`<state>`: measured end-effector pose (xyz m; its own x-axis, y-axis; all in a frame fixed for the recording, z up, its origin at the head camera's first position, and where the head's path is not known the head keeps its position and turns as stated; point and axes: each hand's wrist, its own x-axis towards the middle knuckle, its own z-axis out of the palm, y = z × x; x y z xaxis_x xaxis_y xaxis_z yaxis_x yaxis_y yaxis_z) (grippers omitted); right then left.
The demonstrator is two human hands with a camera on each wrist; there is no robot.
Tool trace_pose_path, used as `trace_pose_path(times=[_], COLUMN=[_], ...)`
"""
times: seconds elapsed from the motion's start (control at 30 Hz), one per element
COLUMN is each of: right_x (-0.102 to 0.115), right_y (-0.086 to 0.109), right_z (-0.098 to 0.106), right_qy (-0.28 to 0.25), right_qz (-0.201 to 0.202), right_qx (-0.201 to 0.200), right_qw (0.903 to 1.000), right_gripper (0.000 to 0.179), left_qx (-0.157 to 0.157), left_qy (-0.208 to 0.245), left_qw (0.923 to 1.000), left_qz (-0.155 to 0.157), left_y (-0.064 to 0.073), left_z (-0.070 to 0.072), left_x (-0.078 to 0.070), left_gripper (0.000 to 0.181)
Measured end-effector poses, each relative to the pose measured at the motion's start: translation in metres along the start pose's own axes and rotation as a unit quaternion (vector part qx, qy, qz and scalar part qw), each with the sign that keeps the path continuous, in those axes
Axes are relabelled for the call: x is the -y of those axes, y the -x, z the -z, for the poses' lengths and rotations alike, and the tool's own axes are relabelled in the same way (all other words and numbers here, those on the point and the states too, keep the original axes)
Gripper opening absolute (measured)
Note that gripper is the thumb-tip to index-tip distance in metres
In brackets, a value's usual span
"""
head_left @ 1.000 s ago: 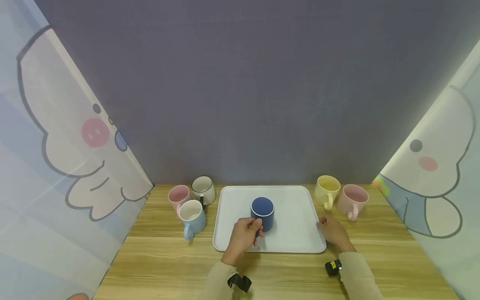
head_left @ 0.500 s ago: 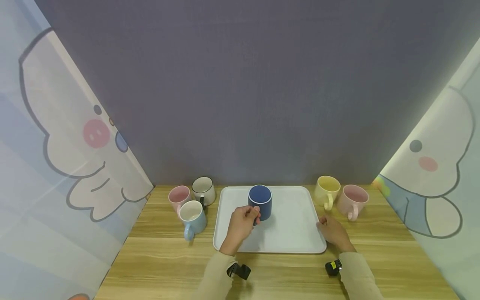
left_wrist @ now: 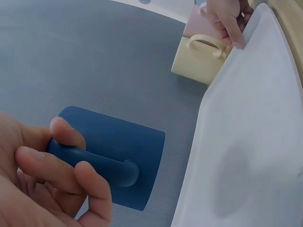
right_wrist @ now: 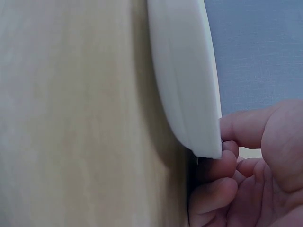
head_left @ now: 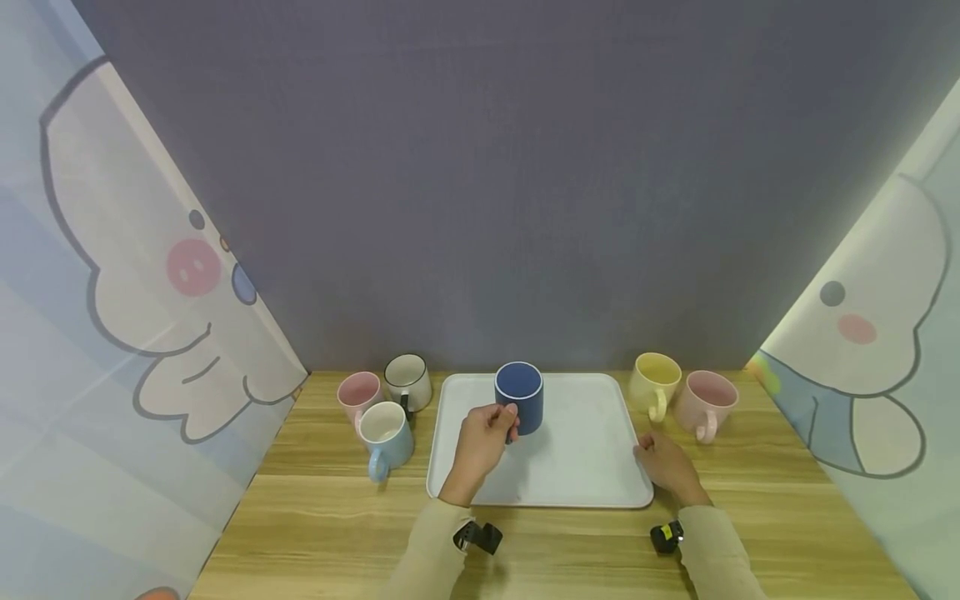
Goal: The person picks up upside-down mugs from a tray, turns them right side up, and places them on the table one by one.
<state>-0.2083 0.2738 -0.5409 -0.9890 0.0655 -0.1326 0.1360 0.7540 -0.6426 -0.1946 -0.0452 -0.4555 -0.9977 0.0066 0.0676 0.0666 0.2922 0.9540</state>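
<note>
My left hand [head_left: 480, 440] grips a dark blue mug [head_left: 529, 410] by its handle, and holds it upright above the white tray [head_left: 585, 454]. In the left wrist view, fingers curl round the handle of the blue mug [left_wrist: 142, 146], and a shadow falls on the tray [left_wrist: 265, 142] below. My right hand [head_left: 667, 463] is at the tray's right edge. The right wrist view has the thumb of the right hand [right_wrist: 251, 161] against the rim of the tray [right_wrist: 187, 71] and the other fingers curled at its underside, pinching it.
Left of the tray stand a pink mug [head_left: 357, 388], a white mug with a black rim [head_left: 414, 390] and a light blue mug [head_left: 396, 442]. A yellow mug [head_left: 647, 388] and another pink mug [head_left: 697, 408] are to its right. A grey wall [head_left: 480, 208] rises behind the wooden table [head_left: 337, 533].
The left hand has lifted the blue mug off the tray, moving it up and slightly left. The right hand has stayed at the tray's edge.
</note>
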Motion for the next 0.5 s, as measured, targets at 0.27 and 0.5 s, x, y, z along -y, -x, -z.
trace_pose_path(times=[0.27,0.5], right_x=[-0.0019,-0.0045], right_y=[0.0008,0.0001], right_z=[-0.0017,-0.0028], right_qy=[-0.015,-0.016], right_qz=[-0.001,-0.003], right_qx=[0.001,-0.001], right_qw=[0.9999,0.9999], right_gripper=[0.028,0.028], left_qx=[0.004,0.007], left_qy=[0.029,0.053], left_qw=[0.9995,0.9985], left_qz=[0.013,0.013], left_y=[0.0000,0.0011], left_z=[0.0008,0.0002], left_x=[-0.0021,-0.0008], left_gripper=[0.037,0.037])
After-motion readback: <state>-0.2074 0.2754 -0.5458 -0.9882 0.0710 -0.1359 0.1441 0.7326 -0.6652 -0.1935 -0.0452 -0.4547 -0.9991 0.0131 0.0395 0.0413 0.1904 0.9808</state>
